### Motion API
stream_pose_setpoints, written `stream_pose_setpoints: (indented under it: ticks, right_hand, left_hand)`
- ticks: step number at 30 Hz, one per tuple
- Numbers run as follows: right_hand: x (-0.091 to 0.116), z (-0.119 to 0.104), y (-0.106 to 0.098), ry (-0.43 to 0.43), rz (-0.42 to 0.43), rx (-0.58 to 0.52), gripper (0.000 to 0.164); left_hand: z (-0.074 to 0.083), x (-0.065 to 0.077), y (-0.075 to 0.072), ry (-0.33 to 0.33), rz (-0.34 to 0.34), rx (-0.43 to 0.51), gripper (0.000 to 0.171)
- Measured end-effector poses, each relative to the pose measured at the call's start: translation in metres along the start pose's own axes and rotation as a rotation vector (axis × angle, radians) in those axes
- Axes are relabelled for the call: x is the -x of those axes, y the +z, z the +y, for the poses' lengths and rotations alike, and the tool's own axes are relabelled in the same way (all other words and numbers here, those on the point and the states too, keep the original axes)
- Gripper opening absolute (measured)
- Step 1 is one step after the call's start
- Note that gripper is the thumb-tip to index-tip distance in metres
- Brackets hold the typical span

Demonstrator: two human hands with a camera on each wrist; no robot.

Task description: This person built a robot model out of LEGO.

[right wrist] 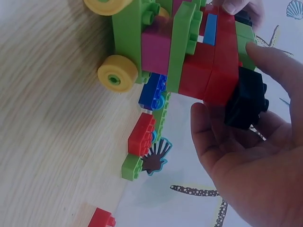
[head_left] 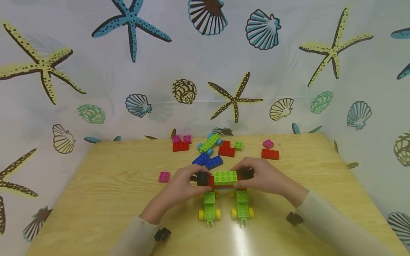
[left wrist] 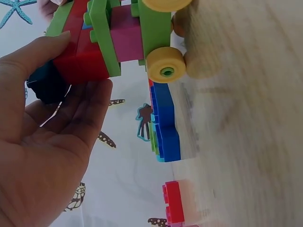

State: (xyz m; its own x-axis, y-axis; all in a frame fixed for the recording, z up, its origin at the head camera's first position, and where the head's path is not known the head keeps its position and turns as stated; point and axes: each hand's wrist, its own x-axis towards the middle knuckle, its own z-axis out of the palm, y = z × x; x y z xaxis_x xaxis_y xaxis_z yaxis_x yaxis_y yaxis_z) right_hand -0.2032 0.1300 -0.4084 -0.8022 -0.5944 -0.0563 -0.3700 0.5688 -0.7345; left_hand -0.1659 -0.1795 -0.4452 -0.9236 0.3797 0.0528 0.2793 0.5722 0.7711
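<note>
Lying loose are four pink bricks [head_left: 164, 177], two blue bricks [head_left: 213, 162], one green brick [head_left: 238, 146] and one car base [head_left: 209, 144] with four blue wheels [head_left: 209, 152]; red bricks [head_left: 270, 154] lie in three spots, whether singly in each cannot be told. The build [head_left: 211, 182], between two hands [head_left: 182, 186], has two yellow-wheeled bases [head_left: 209, 211], two black bricks [head_left: 202, 179] and one green top [head_left: 225, 177].

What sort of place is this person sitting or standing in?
Probably an indoor play or craft corner, perhaps screened off: a wood-grain table, a pale backdrop printed with starfish and shells, and a toy-brick build with loose bricks beyond it.
</note>
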Motion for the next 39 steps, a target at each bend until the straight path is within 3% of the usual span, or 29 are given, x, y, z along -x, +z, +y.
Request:
stream_pose_setpoints:
  ticks: [5, 11, 22, 39]
  right_hand:
    - [0.004, 0.004, -0.001, -0.017, 0.011, -0.006, 0.036]
    - [0.005, 0.003, 0.0, -0.004, 0.015, -0.01, 0.034]
    - [0.008, 0.009, 0.017, 0.071, 0.059, -0.035, 0.036]
    - [0.01, 0.014, 0.023, 0.048, 0.088, -0.069, 0.035]
  left_hand:
    - [-0.005, 0.006, 0.0, -0.031, 0.005, 0.034, 0.037]
    - [-0.004, 0.009, -0.002, -0.024, 0.015, 0.024, 0.037]
    - [-0.004, 0.01, -0.002, -0.033, 0.01, 0.04, 0.038]
    - [-0.003, 0.011, -0.002, -0.038, 0.001, 0.054, 0.038]
